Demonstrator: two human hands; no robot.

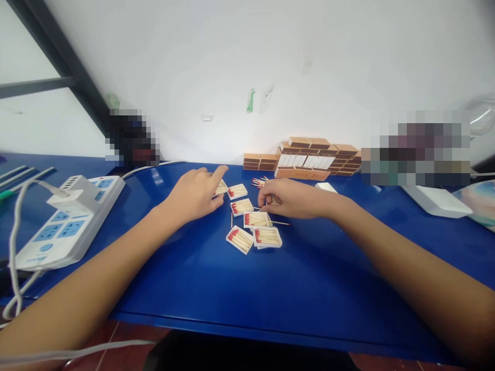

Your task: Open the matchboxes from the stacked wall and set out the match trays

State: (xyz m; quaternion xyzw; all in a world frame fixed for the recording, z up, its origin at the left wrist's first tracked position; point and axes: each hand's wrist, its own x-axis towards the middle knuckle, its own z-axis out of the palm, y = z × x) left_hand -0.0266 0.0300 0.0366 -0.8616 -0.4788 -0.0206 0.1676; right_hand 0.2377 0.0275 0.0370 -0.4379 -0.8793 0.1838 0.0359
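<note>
My left hand (197, 193) is curled round the edge of a matchbox tray (220, 188), partly hidden by my fingers; its index finger is raised and its thumb rests at the near side. My right hand (284, 198) is bent down in a pinch over the desk, with a thin match (257, 208) at its fingertips. Loose red-tipped matches (259, 182) lie just behind that hand, partly covered by it. Between my hands stand white trays filled with matches: one tray (237, 191) at the back, another tray (242, 207), and several nearer, including a tilted tray (240, 240).
Brown matchboxes (309, 154) are stacked against the white wall. A white power strip (69, 226) with a plugged-in charger and cable is at the left. A white box (439, 201) lies at the right on the blue desk (232, 293). One loose match (281, 223) lies beside the trays.
</note>
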